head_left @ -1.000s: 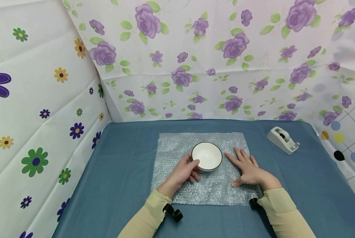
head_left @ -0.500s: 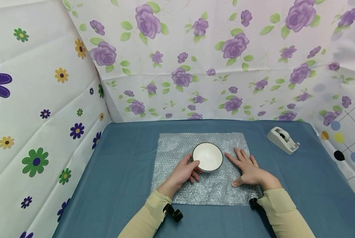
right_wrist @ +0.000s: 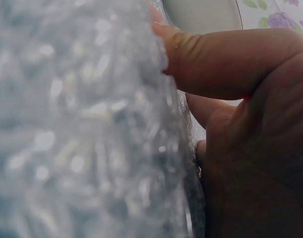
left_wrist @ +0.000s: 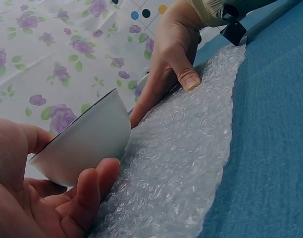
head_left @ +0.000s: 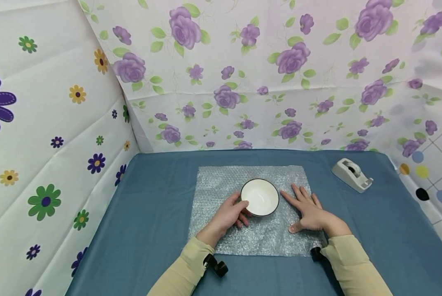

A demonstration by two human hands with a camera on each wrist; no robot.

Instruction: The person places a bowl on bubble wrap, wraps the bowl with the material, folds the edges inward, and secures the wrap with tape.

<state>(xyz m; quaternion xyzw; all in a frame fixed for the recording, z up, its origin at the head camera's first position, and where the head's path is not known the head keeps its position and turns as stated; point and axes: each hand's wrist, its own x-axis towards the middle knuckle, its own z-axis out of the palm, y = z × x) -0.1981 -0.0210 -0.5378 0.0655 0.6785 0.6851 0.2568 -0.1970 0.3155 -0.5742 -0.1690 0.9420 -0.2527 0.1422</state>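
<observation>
Over bubble wrap (head_left: 259,239), holding the bowl (head_left: 260,197) by its rim with the left hand (head_left: 226,212); resting the right hand (head_left: 310,211) there, spread wide. Likely light, rigid, slick, breakable: cradle underneath.

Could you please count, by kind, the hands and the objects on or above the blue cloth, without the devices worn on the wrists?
Bowl: 1
Bubble wrap sheet: 1
Tape dispenser: 1
Hands: 2 (left hand, right hand)
Total: 5
</observation>
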